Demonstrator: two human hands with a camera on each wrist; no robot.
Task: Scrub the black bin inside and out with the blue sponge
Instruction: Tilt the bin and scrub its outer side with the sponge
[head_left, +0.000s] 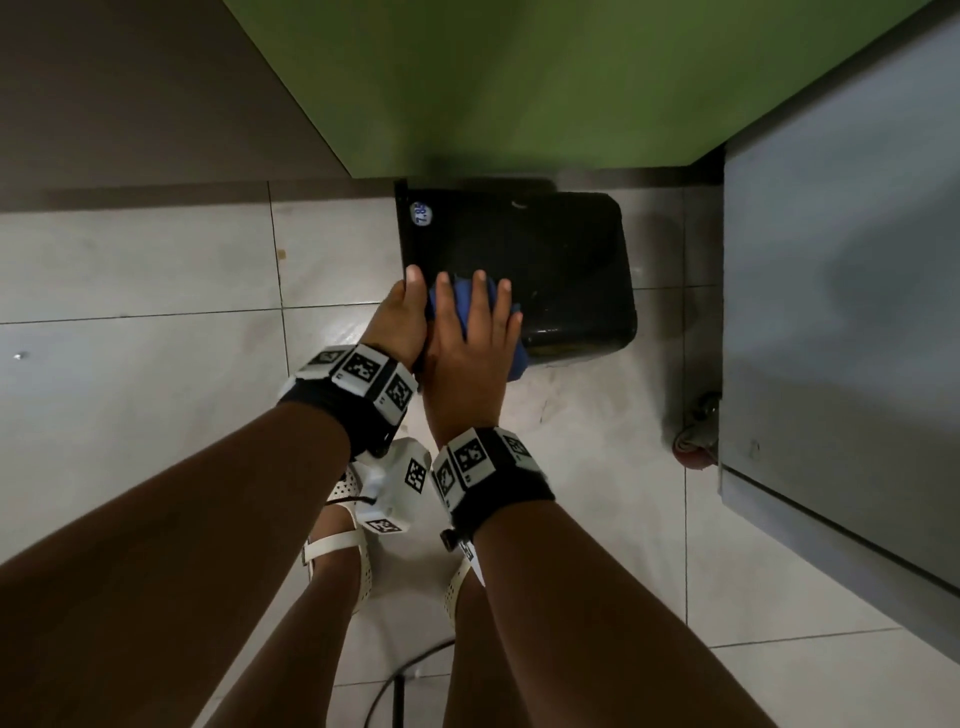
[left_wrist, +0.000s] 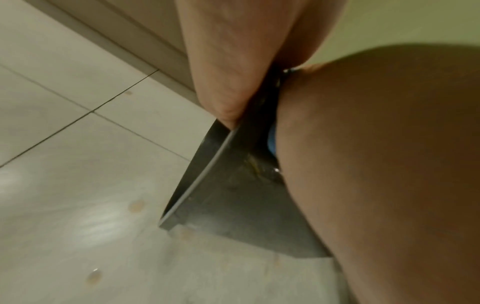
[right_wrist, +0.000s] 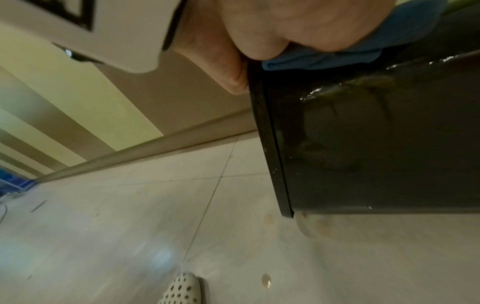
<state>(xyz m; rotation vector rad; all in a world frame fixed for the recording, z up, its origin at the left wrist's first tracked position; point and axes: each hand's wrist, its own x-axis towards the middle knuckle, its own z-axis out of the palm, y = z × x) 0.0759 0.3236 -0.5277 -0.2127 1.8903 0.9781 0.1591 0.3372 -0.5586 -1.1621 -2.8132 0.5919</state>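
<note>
The black bin (head_left: 545, 249) lies on its side on the tile floor, with its open rim facing left. My left hand (head_left: 400, 317) grips the near corner of that rim, thumb on top; its other fingers are hidden. My right hand (head_left: 467, 353) lies flat with straight fingers on the blue sponge (head_left: 518, 358), pressing it onto the bin's upward side near the rim. In the right wrist view the sponge (right_wrist: 376, 45) is squeezed between my palm (right_wrist: 298, 24) and the wet bin wall (right_wrist: 376, 144). The left wrist view shows the bin's rim (left_wrist: 197, 181) and a sliver of sponge (left_wrist: 271, 142).
A green wall (head_left: 519, 78) rises just behind the bin. A grey cabinet (head_left: 831, 260) on a castor (head_left: 696, 441) stands close to the bin's right. My white perforated shoes (head_left: 343, 519) and a dark cable (head_left: 405, 670) are below my hands. Water drops (right_wrist: 266, 281) dot the tiles.
</note>
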